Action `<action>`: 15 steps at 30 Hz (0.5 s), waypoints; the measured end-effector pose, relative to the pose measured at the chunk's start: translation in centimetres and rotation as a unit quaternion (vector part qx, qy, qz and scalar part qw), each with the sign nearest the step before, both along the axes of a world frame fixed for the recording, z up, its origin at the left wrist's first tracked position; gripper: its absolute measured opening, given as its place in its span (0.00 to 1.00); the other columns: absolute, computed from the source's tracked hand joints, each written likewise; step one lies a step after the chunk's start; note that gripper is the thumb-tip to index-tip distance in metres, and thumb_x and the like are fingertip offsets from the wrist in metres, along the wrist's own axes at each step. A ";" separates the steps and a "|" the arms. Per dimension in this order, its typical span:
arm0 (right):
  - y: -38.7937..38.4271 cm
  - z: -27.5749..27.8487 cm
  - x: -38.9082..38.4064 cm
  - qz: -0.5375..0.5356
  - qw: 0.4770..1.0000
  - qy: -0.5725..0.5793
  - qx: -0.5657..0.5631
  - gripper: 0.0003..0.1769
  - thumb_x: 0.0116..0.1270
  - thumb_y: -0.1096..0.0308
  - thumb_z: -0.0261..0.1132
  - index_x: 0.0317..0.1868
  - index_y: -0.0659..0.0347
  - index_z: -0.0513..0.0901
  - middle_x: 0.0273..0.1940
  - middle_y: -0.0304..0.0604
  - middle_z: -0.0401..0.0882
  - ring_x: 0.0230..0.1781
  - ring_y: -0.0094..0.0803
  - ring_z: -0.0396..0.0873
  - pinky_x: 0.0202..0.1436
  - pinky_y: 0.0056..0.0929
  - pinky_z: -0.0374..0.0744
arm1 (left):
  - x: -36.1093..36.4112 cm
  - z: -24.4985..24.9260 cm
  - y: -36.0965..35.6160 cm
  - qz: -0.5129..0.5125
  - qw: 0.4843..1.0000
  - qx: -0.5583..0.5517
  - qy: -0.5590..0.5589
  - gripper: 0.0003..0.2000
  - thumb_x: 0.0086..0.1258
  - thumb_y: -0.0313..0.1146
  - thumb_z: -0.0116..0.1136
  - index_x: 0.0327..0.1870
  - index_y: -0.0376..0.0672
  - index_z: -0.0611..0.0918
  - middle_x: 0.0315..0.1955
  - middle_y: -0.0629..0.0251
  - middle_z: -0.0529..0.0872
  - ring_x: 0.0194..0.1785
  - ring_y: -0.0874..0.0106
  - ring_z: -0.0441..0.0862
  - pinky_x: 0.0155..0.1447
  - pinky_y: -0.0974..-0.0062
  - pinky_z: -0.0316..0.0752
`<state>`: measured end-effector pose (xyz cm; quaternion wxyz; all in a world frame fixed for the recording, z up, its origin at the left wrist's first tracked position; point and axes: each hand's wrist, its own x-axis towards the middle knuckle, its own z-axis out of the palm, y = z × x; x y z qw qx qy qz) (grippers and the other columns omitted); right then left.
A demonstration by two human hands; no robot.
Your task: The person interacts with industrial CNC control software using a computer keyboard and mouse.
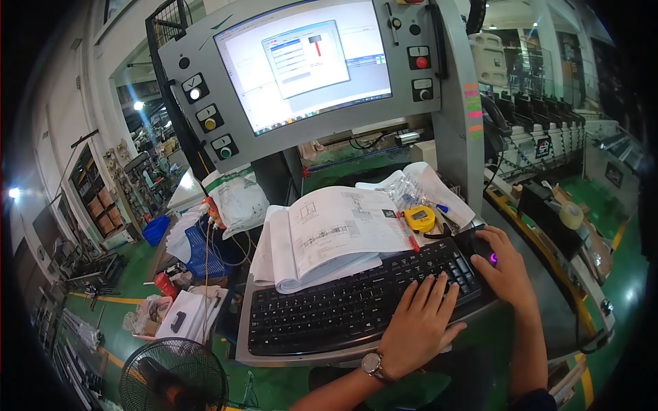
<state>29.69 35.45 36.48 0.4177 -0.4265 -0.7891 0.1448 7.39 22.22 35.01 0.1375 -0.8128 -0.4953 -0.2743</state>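
Our left hand (421, 322) lies palm down with its fingers loosely spread over the right part of the keyboard (329, 315), gripping nothing; whether a key is pressed, we cannot tell. Our right hand (506, 267) is curled around the mouse (493, 258), just beside the keyboard's right end. Behind the keys lies an open booklet of drawings (343, 226), a yellow tape measure (419, 218) near its right edge. Above, the screen (308, 61) shows a window. We judge the step to be on-screen entry; the next move would call for a precise click or keystroke.
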 end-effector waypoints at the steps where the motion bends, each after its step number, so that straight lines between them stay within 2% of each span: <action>1: 0.0 0.0 0.0 0.000 1.000 0.000 -0.003 0.29 0.79 0.60 0.76 0.75 0.64 0.84 0.81 0.58 0.79 0.79 0.62 0.80 0.81 0.52 0.78 | 0.0 0.0 0.0 0.001 1.000 0.000 0.000 0.38 0.83 0.58 0.72 0.81 0.35 0.81 0.80 0.41 0.82 0.82 0.46 0.80 0.86 0.44 0.73; 15: 0.0 0.0 0.0 -0.014 1.000 0.012 0.001 0.28 0.77 0.63 0.75 0.74 0.62 0.84 0.80 0.56 0.80 0.78 0.61 0.82 0.79 0.50 0.80 | 0.0 0.0 -0.1 0.007 1.000 -0.002 0.004 0.38 0.82 0.58 0.71 0.81 0.35 0.81 0.80 0.42 0.82 0.83 0.47 0.80 0.87 0.45 0.73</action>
